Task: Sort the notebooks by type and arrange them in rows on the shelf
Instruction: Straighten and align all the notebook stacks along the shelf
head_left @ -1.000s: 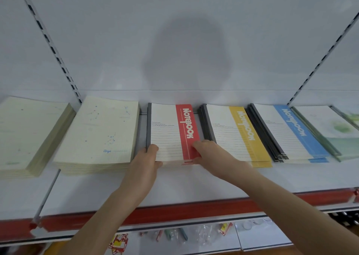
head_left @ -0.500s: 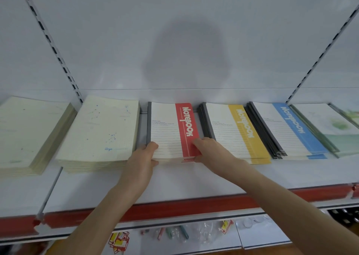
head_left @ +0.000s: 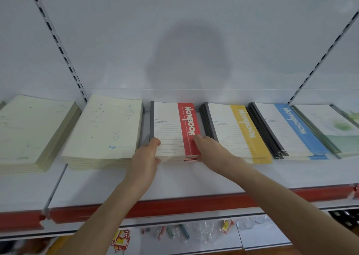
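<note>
Though little has moved, the left hand [head_left: 144, 157] and right hand [head_left: 208, 149] still clamp the front corners of the red notebooks [head_left: 169, 130]. They lie by the back edge of the shelf [head_left: 194, 180], between the cream pile [head_left: 104, 128] and yellow pile [head_left: 239, 134]. I think this row is almost done.

The cream stack [head_left: 29, 132] at the far left runs off the edge, and so do the green notebooks [head_left: 328, 126] at the right. The small print on the red notebook [head_left: 167, 126] is too fine to read. Most fingers of the left hand [head_left: 144, 157] and right hand [head_left: 208, 149] are hidden against that pile. The packets [head_left: 121, 241] on the lower shelf [head_left: 262, 235] are a blur.
</note>
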`<action>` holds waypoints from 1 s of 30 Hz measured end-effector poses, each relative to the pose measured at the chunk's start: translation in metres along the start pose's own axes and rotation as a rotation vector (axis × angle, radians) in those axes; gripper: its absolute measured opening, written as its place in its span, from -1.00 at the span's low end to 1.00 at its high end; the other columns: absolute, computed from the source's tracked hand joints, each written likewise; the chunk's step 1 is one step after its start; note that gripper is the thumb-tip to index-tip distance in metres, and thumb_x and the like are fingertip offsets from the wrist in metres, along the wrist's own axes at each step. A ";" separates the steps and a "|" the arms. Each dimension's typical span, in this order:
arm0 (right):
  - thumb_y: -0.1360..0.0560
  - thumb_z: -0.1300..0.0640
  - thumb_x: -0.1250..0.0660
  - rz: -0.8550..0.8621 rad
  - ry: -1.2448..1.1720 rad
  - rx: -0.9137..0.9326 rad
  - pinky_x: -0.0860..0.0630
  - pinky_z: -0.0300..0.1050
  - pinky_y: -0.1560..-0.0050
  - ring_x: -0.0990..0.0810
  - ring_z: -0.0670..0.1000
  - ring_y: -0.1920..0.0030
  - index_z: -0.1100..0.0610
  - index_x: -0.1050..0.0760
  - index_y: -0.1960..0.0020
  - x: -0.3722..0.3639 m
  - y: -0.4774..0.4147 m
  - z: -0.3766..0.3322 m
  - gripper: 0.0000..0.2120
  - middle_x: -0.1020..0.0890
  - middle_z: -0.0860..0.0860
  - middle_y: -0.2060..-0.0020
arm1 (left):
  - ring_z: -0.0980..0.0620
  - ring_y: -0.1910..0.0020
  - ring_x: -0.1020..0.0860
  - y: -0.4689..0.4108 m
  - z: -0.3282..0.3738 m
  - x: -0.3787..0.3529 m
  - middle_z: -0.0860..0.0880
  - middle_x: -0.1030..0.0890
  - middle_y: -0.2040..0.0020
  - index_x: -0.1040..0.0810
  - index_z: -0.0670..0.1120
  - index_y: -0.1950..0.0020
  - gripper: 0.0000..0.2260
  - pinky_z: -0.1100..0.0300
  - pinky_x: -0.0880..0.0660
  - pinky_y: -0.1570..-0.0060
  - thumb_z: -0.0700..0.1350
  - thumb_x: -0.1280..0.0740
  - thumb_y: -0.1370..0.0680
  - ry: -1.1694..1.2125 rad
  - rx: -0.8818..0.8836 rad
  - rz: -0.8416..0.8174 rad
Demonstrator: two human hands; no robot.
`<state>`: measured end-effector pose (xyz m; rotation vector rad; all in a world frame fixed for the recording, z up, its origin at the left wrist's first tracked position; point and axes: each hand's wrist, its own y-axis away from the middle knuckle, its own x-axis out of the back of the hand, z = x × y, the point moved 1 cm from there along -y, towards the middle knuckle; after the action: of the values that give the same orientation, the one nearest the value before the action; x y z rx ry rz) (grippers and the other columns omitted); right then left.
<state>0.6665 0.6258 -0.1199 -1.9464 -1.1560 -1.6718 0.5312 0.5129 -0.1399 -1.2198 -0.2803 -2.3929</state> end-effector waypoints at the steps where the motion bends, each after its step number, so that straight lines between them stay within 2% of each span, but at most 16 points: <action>1: -0.56 0.21 -0.22 0.003 0.000 -0.003 -0.48 -0.02 -0.10 -0.53 0.15 -0.10 0.22 -0.25 -0.27 -0.001 0.000 0.001 -0.68 -0.48 0.16 -0.16 | 0.09 0.14 -0.41 0.000 0.000 0.000 -0.06 -0.47 0.01 -0.32 -0.14 -0.31 -0.66 0.33 -0.26 0.31 -0.30 -0.22 -0.55 -0.003 0.002 0.001; 5: -0.53 0.28 -0.23 0.008 0.061 0.001 -0.51 0.05 -0.06 -0.54 0.19 -0.06 0.22 -0.21 -0.29 -0.003 -0.003 0.001 -0.64 -0.49 0.19 -0.11 | 0.10 0.11 -0.38 0.003 0.000 -0.001 -0.07 -0.50 -0.05 -0.32 -0.16 -0.29 -0.65 0.34 -0.25 0.19 -0.29 -0.27 -0.53 -0.030 -0.041 -0.008; 9: -0.53 0.31 -0.23 0.009 0.145 0.020 -0.48 0.01 -0.01 -0.55 0.20 -0.07 0.22 -0.21 -0.32 -0.007 -0.004 0.000 -0.61 -0.48 0.20 -0.11 | 0.02 0.05 -0.46 0.005 -0.005 -0.004 -0.15 -0.53 -0.10 -0.32 -0.15 -0.33 -0.63 0.31 -0.32 0.11 -0.35 -0.21 -0.53 -0.045 -0.046 0.006; 11: -0.54 0.31 -0.22 0.019 0.146 0.023 -0.49 0.01 -0.02 -0.55 0.19 -0.07 0.22 -0.23 -0.31 -0.008 -0.005 0.001 -0.63 -0.48 0.18 -0.12 | 0.05 0.06 -0.44 0.005 -0.007 -0.004 -0.14 -0.53 -0.12 -0.32 -0.14 -0.34 -0.61 0.35 -0.28 0.12 -0.36 -0.20 -0.53 -0.039 -0.046 0.019; 16: -0.54 0.30 -0.23 0.033 0.143 0.003 -0.51 0.01 -0.03 -0.55 0.19 -0.05 0.22 -0.23 -0.31 -0.009 -0.002 0.000 -0.63 -0.48 0.18 -0.10 | 0.04 0.07 -0.42 0.004 -0.004 -0.006 -0.15 -0.51 -0.11 -0.32 -0.14 -0.34 -0.64 0.30 -0.31 0.12 -0.34 -0.19 -0.55 -0.030 -0.044 0.027; 21: -0.56 0.29 -0.20 -0.017 0.151 0.012 -0.47 -0.04 0.01 -0.56 0.18 -0.07 0.24 -0.14 -0.38 -0.003 -0.002 -0.001 -0.56 -0.50 0.19 -0.14 | 0.08 0.11 -0.37 0.006 -0.005 -0.004 -0.06 -0.44 0.03 -0.31 -0.13 -0.36 -0.61 0.36 -0.23 0.17 -0.35 -0.20 -0.55 -0.038 -0.064 0.035; 26: -0.57 0.28 -0.17 -0.017 0.155 0.038 -0.42 -0.12 0.08 -0.56 0.15 -0.06 0.23 -0.15 -0.38 0.001 0.001 0.000 -0.59 -0.51 0.17 -0.14 | 0.02 -0.01 -0.46 0.006 -0.010 -0.008 -0.17 -0.52 -0.15 -0.30 -0.14 -0.39 -0.58 0.36 -0.28 0.05 -0.36 -0.19 -0.54 -0.025 -0.087 0.055; 30: -0.56 0.32 -0.16 0.007 0.165 0.014 -0.44 -0.09 0.09 -0.57 0.17 -0.03 0.24 -0.19 -0.34 -0.004 0.000 0.000 -0.63 -0.52 0.17 -0.11 | 0.02 -0.03 -0.46 0.005 -0.010 -0.010 -0.17 -0.52 -0.17 -0.30 -0.15 -0.40 -0.58 0.34 -0.29 0.03 -0.35 -0.20 -0.55 -0.003 -0.082 0.077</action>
<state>0.6667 0.6241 -0.1230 -1.7645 -1.0942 -1.7783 0.5313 0.5074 -0.1541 -1.2480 -0.1349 -2.3574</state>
